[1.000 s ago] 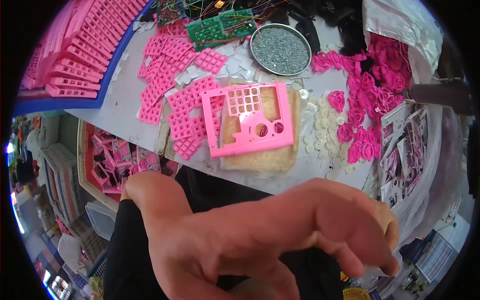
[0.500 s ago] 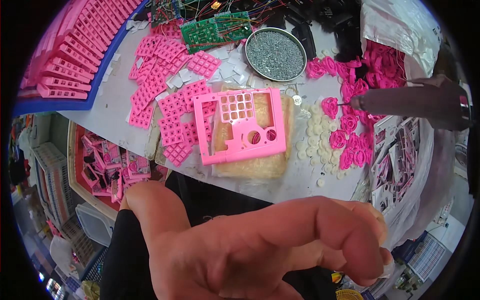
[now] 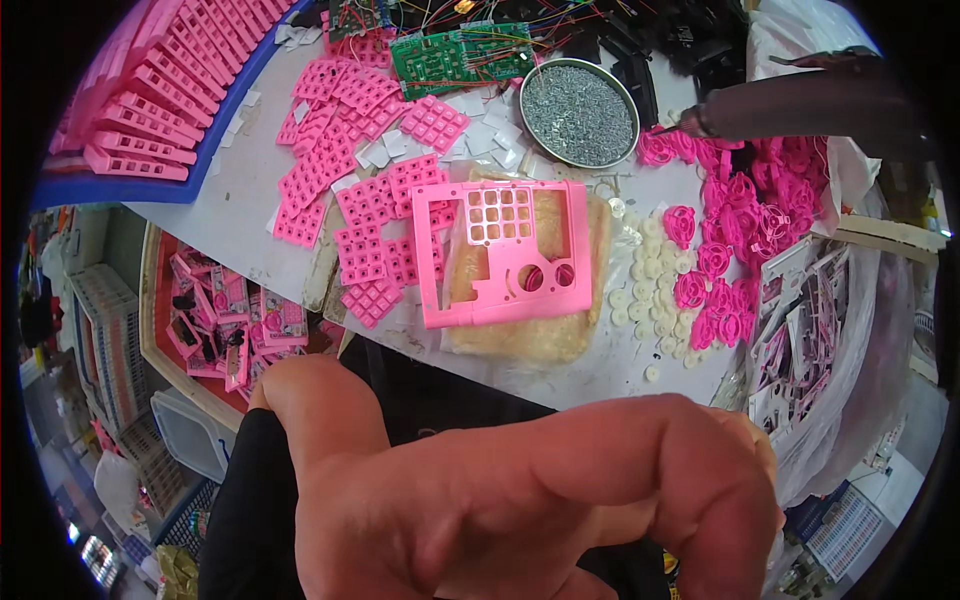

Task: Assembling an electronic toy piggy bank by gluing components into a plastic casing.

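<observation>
My left hand point(image 3: 540, 470) fills the lower middle, close in front of me, its fingers curled over toward the right. What it grips, if anything, is hidden. A lighter patch of skin shows behind the curled fingers and may be my right hand, whose fingers I cannot make out. Beyond the hands a pink plastic casing point(image 3: 500, 310) with a grid of square windows and two round holes lies on a yellowish, plastic-wrapped pad point(image 3: 520, 342). A dark powered screwdriver point(image 3: 800, 105) points left at the upper right, with neither hand on it.
Pink keypads point(image 3: 365, 200) lie left of the casing, white discs point(image 3: 650, 265) and pink ring parts point(image 3: 735, 215) right of it. Small metal screws point(image 3: 578, 112) fill a round dish behind, beside green circuit boards point(image 3: 440, 60). Pink housings stand in a blue crate point(image 3: 195, 185).
The table and its parts have shifted slightly right in view. The screwdriver sits higher, nearer the dish. My left hand's fingers reach lower; the casing has stayed on the pad.
</observation>
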